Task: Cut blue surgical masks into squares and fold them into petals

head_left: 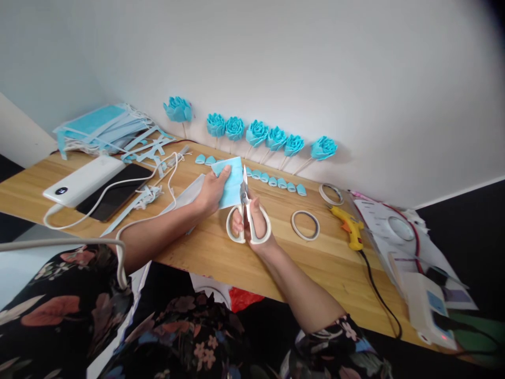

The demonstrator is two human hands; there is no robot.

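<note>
My left hand (213,190) pinches a folded piece of light blue face-mask fabric (231,181) between thumb and fingers, above the wooden table. In my right hand (256,221) are white-handled scissors (265,231), fingers and thumb through the loops. Their blades (245,184) point up and away along the right edge of the fabric; whether they are cutting into it I cannot tell. Behind the hands runs a row of small folded blue petals (272,181), partly hidden by the fabric. Several blue fabric flowers (257,133) on sticks lean against the wall beyond.
At the left are a stack of blue masks (94,123), cut strips (152,147), a white power bank (84,179) with a cable, and a dark phone (118,192). Rightward lie two tape rolls (294,225) (321,195), a yellow glue gun (351,231) and a white power strip (426,305).
</note>
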